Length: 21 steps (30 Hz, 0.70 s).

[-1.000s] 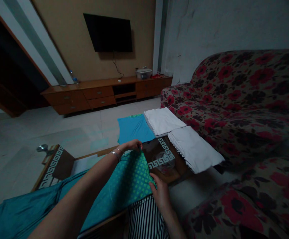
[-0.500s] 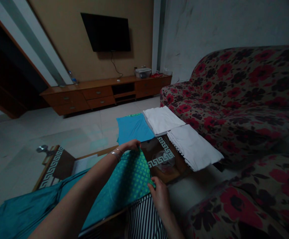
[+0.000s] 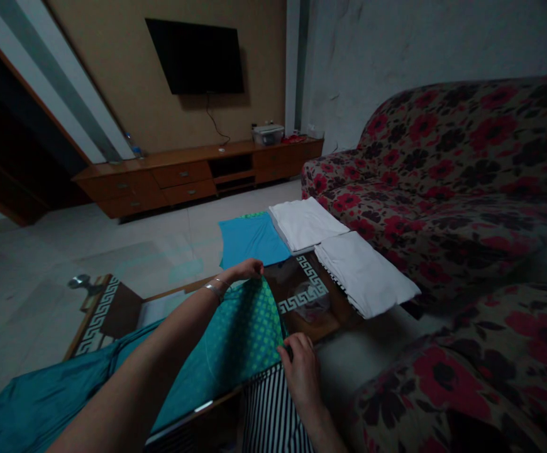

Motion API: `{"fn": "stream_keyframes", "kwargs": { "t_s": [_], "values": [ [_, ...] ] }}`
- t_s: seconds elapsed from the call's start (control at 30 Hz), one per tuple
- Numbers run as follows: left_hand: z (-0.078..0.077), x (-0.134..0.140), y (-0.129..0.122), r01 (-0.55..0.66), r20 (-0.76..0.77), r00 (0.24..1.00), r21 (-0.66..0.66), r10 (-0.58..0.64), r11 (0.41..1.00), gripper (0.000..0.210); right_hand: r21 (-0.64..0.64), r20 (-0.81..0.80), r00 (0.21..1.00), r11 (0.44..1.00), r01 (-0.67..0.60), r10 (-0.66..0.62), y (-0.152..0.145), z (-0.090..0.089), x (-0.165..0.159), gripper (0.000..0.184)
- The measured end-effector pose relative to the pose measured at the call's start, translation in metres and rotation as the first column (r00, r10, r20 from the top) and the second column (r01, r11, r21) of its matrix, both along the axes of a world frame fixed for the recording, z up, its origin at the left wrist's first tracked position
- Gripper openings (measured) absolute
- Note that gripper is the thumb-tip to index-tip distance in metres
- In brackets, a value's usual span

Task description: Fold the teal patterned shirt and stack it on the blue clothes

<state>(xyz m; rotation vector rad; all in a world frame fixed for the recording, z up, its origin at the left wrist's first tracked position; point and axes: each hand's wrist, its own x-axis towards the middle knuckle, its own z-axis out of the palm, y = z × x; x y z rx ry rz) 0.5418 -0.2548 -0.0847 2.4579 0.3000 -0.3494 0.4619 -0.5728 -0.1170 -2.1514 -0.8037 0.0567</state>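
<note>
A teal garment with a green dotted pattern [image 3: 240, 327] lies spread along the glass-topped coffee table [image 3: 297, 286]. My left hand [image 3: 249, 269], a bracelet on its wrist, is closed on the garment's far corner. At the near corner of the same edge, my right hand [image 3: 302, 368] pinches the cloth between thumb and fingers. The edge runs between both hands. Past my left hand lies a folded blue garment [image 3: 252, 240]. Beside it are a folded white garment [image 3: 306, 221] and a second folded white garment [image 3: 365, 270] with a striped edge showing underneath.
A floral sofa [image 3: 443, 163] stands along the right, with another floral seat [image 3: 500, 358] close at my right. A low wooden cabinet [image 3: 183, 174] runs under the wall television [image 3: 198, 58]. A metal object [image 3: 80, 282] sits at the table's left end.
The view has shifted slightly. Both hands still grip the garment's edge; my right fingers have curled in a little more at the near corner.
</note>
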Motion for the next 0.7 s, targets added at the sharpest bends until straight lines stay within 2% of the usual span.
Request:
{"fn": "stream_keyframes", "kwargs": {
  "t_s": [0.07, 0.23, 0.37, 0.53, 0.6, 0.7],
  "values": [
    [0.002, 0.0, 0.003, 0.005, -0.025, 1.0, -0.01, -0.005, 1.0, 0.027, 0.032, -0.044, 0.999, 0.999, -0.01, 0.011, 0.001, 0.001, -0.004, 0.007],
    [0.0, 0.002, 0.009, 0.01, -0.098, 0.995, 0.03, -0.007, 1.0, 0.032, 0.086, -0.06, 0.996, 0.994, 0.063, -0.058, 0.0, -0.003, -0.006, 0.01],
    [-0.007, 0.007, 0.005, 0.009, -0.114, 0.994, 0.078, -0.001, 0.997, 0.035, 0.013, -0.123, 0.992, 0.999, 0.038, -0.036, -0.003, -0.01, 0.0, 0.019],
    [-0.01, 0.011, -0.002, 0.046, -0.108, 0.994, 0.106, -0.034, 0.993, 0.033, -0.021, -0.167, 0.983, 0.997, 0.076, -0.079, -0.008, -0.013, 0.003, 0.002],
    [-0.011, 0.013, -0.004, 0.066, -0.112, 0.992, 0.116, -0.053, 0.991, 0.031, -0.072, -0.17, 0.982, 0.995, 0.073, -0.084, -0.009, -0.011, 0.003, 0.012],
    [-0.013, 0.016, -0.006, 0.087, -0.12, 0.99, 0.149, -0.069, 0.985, 0.029, -0.2, -0.176, 0.98, 0.978, 0.058, -0.095, -0.009, -0.004, 0.002, 0.017]
  ]
}}
